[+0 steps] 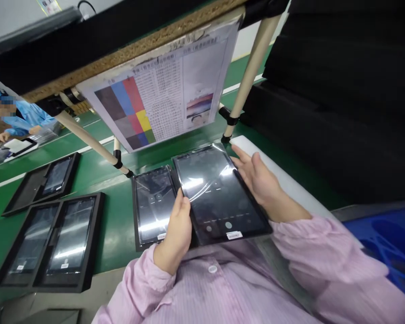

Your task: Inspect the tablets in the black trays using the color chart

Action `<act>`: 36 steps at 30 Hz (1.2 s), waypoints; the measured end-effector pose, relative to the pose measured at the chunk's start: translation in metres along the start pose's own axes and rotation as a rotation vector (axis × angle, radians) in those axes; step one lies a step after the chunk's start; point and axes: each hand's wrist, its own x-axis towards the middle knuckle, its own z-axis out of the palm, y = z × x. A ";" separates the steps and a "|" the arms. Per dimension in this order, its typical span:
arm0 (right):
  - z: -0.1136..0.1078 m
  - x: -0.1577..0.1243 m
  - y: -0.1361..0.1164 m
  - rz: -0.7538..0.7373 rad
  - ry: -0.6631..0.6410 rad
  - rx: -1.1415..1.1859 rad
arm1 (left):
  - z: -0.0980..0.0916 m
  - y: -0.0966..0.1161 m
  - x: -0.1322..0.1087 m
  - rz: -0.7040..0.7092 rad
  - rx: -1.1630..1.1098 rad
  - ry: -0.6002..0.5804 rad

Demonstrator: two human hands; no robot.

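A dark, glossy tablet (219, 193) is tilted up in front of my body, with reflections on its screen and a small white label at its lower edge. My left hand (179, 229) grips its left edge, thumb on the front and the other fingers mostly hidden. Beside the right edge is my right hand (259, 184), its fingers stretched out and apart; whether they touch the tablet I cannot tell. Just left of the held tablet, a second tablet (155, 202) lies in a black foam tray (137, 243), partly covered by my left hand.
Two black trays (96, 234) (74, 168) with tablets sit at left on the green bench (116, 225). Ahead, a pipe-frame shelf (248, 72) carries a printed test chart (165, 90). A white pad (290, 189) and blue crate (388, 238) are at right. Far left, a person in blue works.
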 end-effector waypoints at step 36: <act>-0.031 -0.059 0.028 -0.621 0.140 -1.288 | -0.098 0.029 -0.004 0.729 1.756 0.026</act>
